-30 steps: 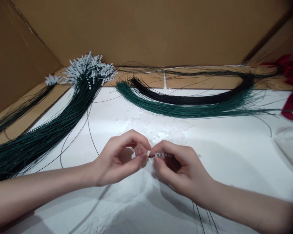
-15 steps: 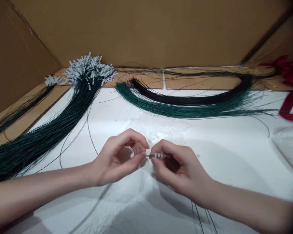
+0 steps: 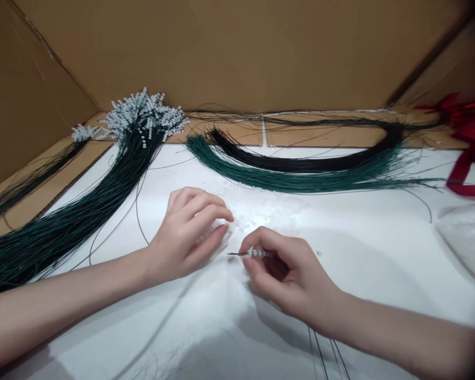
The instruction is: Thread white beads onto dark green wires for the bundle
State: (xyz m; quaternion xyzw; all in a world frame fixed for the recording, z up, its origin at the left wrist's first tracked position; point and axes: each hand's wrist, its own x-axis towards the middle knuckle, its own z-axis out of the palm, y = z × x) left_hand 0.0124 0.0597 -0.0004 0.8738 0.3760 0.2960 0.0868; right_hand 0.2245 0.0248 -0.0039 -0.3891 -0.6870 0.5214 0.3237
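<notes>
Beaded wires (image 3: 259,253): thin dark strands with white beads, above the worktop (image 3: 364,227), well in from its far edge, bare tips pointing left.
Right hand (image 3: 291,272): thumb and forefinger pinch the beaded wires just behind the tips.
Left hand (image 3: 188,232): thumb and forefinger narrowly parted, near the loose beads (image 3: 257,211) — whether the curled fingers hold any, I cannot tell.
Bead-topped bundle (image 3: 144,116): white heads just past the worktop's far left corner.
Handling: a steady hold and even tips probably suit such fine strands — too hard a pinch could splay them.
</notes>
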